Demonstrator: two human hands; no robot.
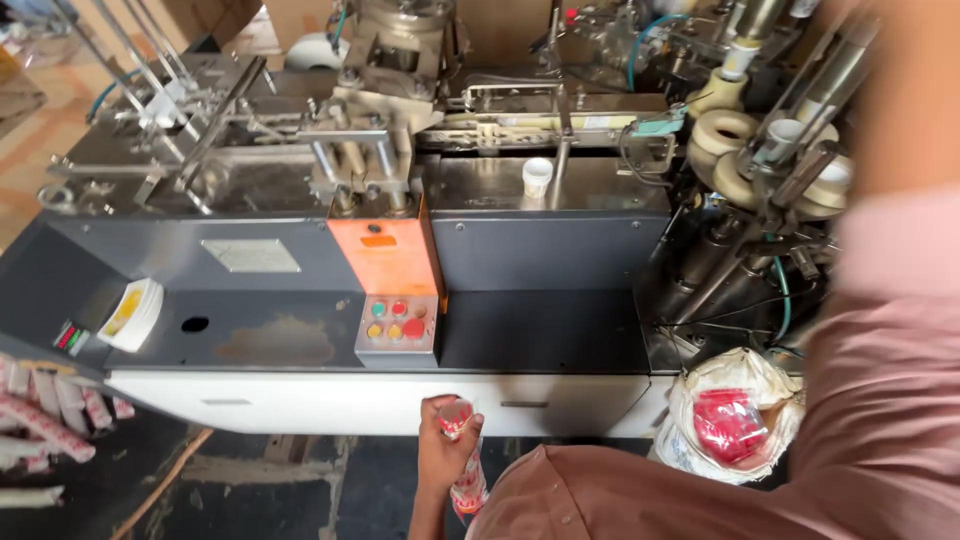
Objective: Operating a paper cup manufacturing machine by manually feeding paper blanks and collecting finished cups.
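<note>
- You are holding a stack of printed paper cups [462, 460] at lower centre of the frame, left hand [443, 455] closed around its upper end.
- Your right hand is hidden; its grip cannot be judged.
- The step in hand appears to be handling the stack before the grey machine [540, 250]; the next move calls for keeping the stack straight.

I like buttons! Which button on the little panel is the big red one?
The bottom-right button on the grey panel. It is plain red and larger than the rest; the others beside and above it are smaller, yellow, green or reddish.
</note>
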